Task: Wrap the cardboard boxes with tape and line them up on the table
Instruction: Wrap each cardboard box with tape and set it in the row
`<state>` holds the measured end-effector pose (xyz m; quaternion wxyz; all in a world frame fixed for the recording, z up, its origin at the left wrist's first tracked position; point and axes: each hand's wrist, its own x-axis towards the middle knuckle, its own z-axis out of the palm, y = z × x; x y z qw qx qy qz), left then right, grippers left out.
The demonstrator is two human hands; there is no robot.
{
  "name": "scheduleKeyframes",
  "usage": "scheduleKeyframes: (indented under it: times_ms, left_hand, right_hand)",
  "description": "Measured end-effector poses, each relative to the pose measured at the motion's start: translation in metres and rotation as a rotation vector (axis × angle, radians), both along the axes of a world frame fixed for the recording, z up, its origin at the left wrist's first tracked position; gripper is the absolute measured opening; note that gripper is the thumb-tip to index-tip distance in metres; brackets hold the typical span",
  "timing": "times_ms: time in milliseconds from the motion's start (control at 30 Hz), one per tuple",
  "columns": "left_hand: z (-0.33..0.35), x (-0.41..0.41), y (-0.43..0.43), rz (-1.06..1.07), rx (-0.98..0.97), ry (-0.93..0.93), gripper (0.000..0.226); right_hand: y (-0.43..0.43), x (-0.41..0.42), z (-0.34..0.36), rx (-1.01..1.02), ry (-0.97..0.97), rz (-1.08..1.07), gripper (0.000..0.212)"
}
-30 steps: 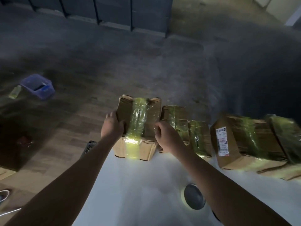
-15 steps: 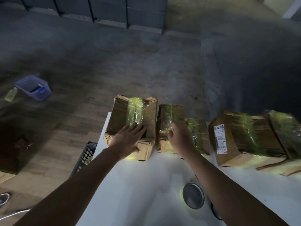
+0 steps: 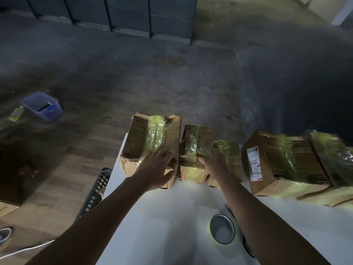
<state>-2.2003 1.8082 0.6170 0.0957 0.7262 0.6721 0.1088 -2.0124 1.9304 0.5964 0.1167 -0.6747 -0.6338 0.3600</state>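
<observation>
Five brown cardboard boxes wrapped in yellow-green tape stand in a row along the white table's [image 3: 172,217] far edge. The left hand [image 3: 156,166] lies flat, fingers spread, on the leftmost box [image 3: 150,134]. The right hand [image 3: 214,164] rests where the second box [image 3: 196,144] meets the third box [image 3: 231,155]; its fingers are hidden, so I cannot tell its grip.

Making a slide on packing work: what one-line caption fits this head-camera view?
Left hand flat on the leftmost taped cardboard box, right hand touching its smaller neighbour, on a white table.
</observation>
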Motion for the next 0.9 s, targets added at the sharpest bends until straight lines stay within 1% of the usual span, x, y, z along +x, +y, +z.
scheduleKeyframes:
  times_ms: [67,133,167,267,300,333,400,467,500,567,600,633,700,767,833,867,900]
  left_hand:
    - [0.004,0.011,-0.004,0.043,0.105,-0.101,0.032]
    - [0.006,0.027,-0.01,0.076,0.231,-0.175,0.015]
    - [0.006,0.036,-0.014,0.071,0.267,-0.203,0.011]
    - [-0.001,0.063,-0.03,0.029,0.293,-0.224,0.014]
    - [-0.005,0.07,-0.034,0.04,0.291,-0.222,0.015]
    - [-0.007,0.075,-0.038,0.074,0.263,-0.225,0.015]
    - [-0.016,0.082,-0.045,0.178,0.164,-0.207,0.022]
    - [-0.025,0.085,-0.053,0.287,0.044,-0.226,0.039]
    - [-0.027,0.086,-0.057,0.347,-0.018,-0.293,0.052]
    - [-0.031,0.086,-0.062,0.441,-0.135,-0.507,0.076]
    - [-0.033,0.086,-0.064,0.458,-0.185,-0.612,0.083]
    - [-0.035,0.085,-0.066,0.47,-0.235,-0.706,0.085]
    - [-0.039,0.081,-0.07,0.486,-0.335,-0.838,0.08]
    - [-0.042,0.074,-0.076,0.441,-0.358,-0.812,0.072]
    - [-0.045,0.068,-0.083,0.39,-0.349,-0.741,0.067]
    - [-0.046,0.064,-0.085,0.363,-0.354,-0.707,0.066]
    - [-0.047,0.062,-0.087,0.338,-0.361,-0.674,0.064]
  right_hand:
    - [-0.003,0.005,0.002,-0.035,0.035,0.027,0.041]
    - [-0.012,0.01,0.007,-0.06,0.013,0.088,0.038]
    - [-0.018,0.013,0.011,-0.086,0.009,0.119,0.038]
    - [-0.039,0.027,0.02,-0.126,-0.025,0.231,0.021]
    - [-0.047,0.032,0.023,-0.153,-0.026,0.255,0.019]
    - [-0.054,0.036,0.026,-0.192,-0.016,0.267,0.02]
    - [-0.068,0.041,0.03,-0.274,-0.009,0.291,0.032]
    - [-0.08,0.042,0.032,-0.293,-0.09,0.365,0.036]
    - [-0.086,0.041,0.032,-0.297,-0.115,0.397,0.034]
    - [-0.097,0.04,0.032,-0.292,-0.152,0.434,0.022]
    - [-0.1,0.041,0.031,-0.284,-0.185,0.451,0.016]
    - [-0.104,0.042,0.029,-0.284,-0.22,0.459,0.014]
    - [-0.11,0.046,0.026,-0.324,-0.272,0.452,0.018]
    - [-0.113,0.048,0.024,-0.394,-0.227,0.406,0.031]
    - [-0.115,0.045,0.025,-0.468,-0.152,0.283,0.043]
    - [-0.117,0.042,0.024,-0.478,-0.153,0.218,0.05]
    - [-0.119,0.038,0.022,-0.457,-0.2,0.196,0.057]
